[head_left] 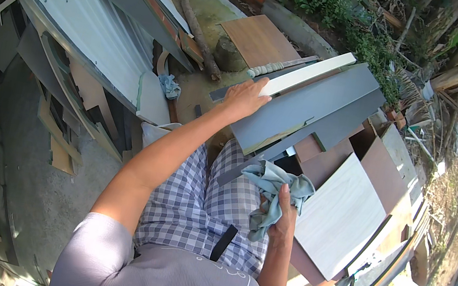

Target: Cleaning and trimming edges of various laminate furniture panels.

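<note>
My left hand [244, 101] reaches forward, its fingers closed round the near end of a narrow white board [311, 74]. That board slants away to the upper right along the far edge of a stack of grey panels [307, 108]. In my right hand [284, 220], beside my right thigh, is a crumpled grey-blue cloth [276, 181]. The cloth bunches above the fingers and hangs down on their left side. A light wood-grain panel [343, 220] lies just right of this hand.
Corrugated metal sheeting [97, 6] stands at the left, with offcut boards [136, 12] leaning on it. A brown panel [261, 42] and a wooden pole [194, 25] lie ahead. Another rag [169, 86] rests on the ground. More cut boards [74, 111] stand at the far left.
</note>
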